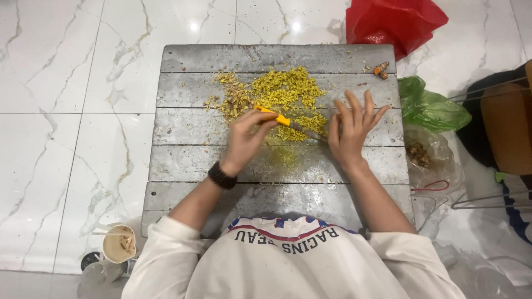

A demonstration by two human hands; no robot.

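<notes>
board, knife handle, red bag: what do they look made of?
Board: wooden planks by the parallel seams, surface grey and worn, perhaps painted or weathered. Knife handle, gripped by the left hand: smooth yellow, probably plastic; the blade under the right hand looks like dull metal. Red bag: thin glossy plastic film, crinkled with bright highlights.

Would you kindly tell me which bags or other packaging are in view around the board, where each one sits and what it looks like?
Red plastic bag: floor beyond the board's far right corner, crumpled.
Green plastic bag: right of the board, crumpled.
Clear plastic bag: just below the green one, brownish scraps inside.
Paper cup: floor, near left corner, pale.
</notes>
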